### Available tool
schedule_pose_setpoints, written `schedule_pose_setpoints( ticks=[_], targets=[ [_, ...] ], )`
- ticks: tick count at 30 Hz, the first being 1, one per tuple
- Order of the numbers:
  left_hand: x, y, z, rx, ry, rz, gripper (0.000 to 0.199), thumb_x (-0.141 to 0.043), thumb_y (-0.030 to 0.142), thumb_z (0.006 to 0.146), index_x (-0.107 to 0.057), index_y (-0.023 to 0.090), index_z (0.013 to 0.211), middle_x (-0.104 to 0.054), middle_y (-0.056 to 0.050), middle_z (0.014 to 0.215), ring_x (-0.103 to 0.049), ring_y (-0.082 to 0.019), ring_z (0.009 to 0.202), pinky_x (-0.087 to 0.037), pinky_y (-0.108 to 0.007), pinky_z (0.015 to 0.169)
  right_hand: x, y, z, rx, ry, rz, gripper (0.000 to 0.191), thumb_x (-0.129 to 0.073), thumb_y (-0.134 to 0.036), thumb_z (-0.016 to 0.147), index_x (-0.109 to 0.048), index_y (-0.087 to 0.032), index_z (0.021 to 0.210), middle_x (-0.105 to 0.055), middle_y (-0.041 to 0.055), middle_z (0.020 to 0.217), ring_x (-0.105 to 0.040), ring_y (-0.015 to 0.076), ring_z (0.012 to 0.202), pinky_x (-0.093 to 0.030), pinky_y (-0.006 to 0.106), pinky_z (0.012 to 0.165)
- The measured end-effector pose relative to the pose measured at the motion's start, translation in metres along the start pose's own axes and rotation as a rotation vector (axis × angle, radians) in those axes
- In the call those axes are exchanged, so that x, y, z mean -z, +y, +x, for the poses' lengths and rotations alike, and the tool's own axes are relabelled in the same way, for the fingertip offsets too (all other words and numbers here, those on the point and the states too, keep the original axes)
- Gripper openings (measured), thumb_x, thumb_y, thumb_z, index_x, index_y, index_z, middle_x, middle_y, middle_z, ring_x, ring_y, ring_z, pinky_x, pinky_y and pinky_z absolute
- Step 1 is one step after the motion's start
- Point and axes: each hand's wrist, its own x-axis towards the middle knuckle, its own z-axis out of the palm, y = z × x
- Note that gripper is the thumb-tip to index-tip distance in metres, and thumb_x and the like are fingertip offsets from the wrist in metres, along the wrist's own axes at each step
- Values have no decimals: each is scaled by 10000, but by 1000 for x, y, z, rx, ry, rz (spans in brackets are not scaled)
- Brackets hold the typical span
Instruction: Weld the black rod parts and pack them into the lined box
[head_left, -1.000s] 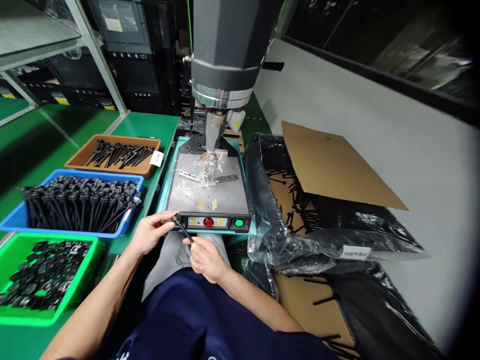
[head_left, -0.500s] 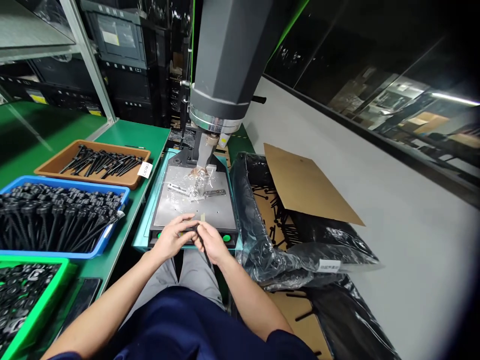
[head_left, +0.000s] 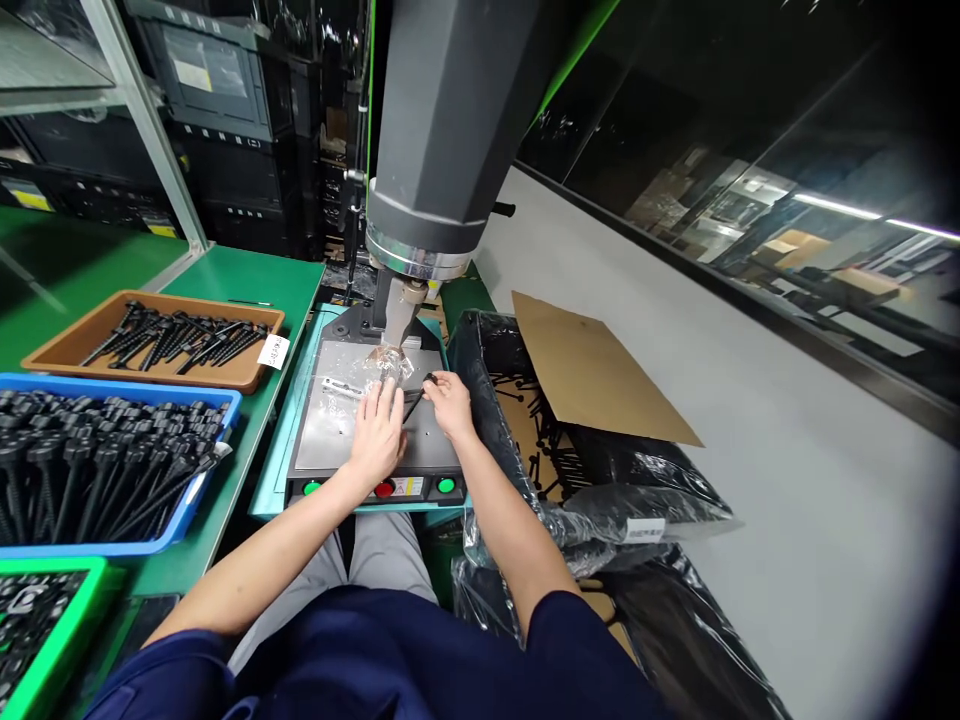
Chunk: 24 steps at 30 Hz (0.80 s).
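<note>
Evidently, a slim black rod (head_left: 412,407) is above the steel plate (head_left: 319,440) of the machine, towards its right side. It is dark all over, with a thicker, knob-like head at its upper right end, and its straight shaft slants down towards the left hand (head_left: 379,435); any surface texture is too small to make out. The right hand (head_left: 451,402), over the plate's right edge, has its thumb and fingers closed on the rod just by the head. The left hand is over the middle of the plate, fingers stretched forward side by side; I cannot tell whether they grip the rod's lower end, which they partly hide. Crinkled clear film (head_left: 384,361) sits towards the back of the plate, beneath the metal horn (head_left: 397,322). Left of the plate, on the green table (head_left: 251,268), a blue bin (head_left: 193,500) holds many black headed rods.
</note>
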Motion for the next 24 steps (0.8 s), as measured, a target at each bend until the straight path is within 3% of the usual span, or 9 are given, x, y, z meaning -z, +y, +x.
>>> schedule_pose_setpoints(
  ticks=[2,5,10,14,17,21,24],
  targets=[
    [3,-12,4,-10,62,-84,685,-503,157,824,-335,78,1483,-356,-234,1524,-239,-375,1452,-271,-547,1131,-9,-1,5,13,-45,-26,452,-704,-424,700,-605,-165,1057,-637,55,907,-612,169,807,-527,342,765],
    [14,-30,12,13,190,-178,647,-502,194,844,-367,77,1465,-397,-234,1495,-323,-350,1418,-298,-502,1137,-21,-10,13,81,-68,-118,430,-662,-395,756,-647,-165,1119,-664,73,960,-609,178,824,-506,349,812],
    [33,-48,29,108,340,-228,621,-548,252,832,-432,133,1430,-470,-185,1448,-407,-324,1365,-311,-477,1141,-39,-25,31,219,-100,-252,311,-632,-331,798,-702,-190,1067,-675,71,1010,-588,205,927,-473,340,859],
    [40,-54,33,128,373,-236,626,-564,253,818,-444,156,1425,-478,-168,1445,-409,-317,1362,-318,-476,1138,-53,-19,50,244,-148,-295,243,-660,-295,757,-715,-173,960,-647,82,1055,-581,211,977,-456,332,885],
    [40,-55,33,133,371,-252,627,-574,256,814,-452,160,1421,-481,-162,1444,-411,-314,1362,-313,-470,1143,-59,-14,63,203,-177,-303,201,-676,-269,721,-707,-150,880,-648,75,982,-584,210,937,-448,340,890],
    [39,-55,31,163,345,-274,621,-574,259,812,-464,131,1410,-476,-179,1446,-413,-332,1355,-296,-481,1148,-56,-14,68,117,-332,-222,250,-651,-301,750,-691,-141,937,-676,52,918,-593,191,862,-458,321,830],
    [38,-55,31,148,314,-260,618,-568,251,817,-460,129,1413,-477,-181,1449,-410,-334,1357,-285,-490,1150,-50,-17,67,146,-415,-171,265,-581,-348,816,-690,-146,952,-688,50,948,-602,188,903,-449,305,836]
  ],
)
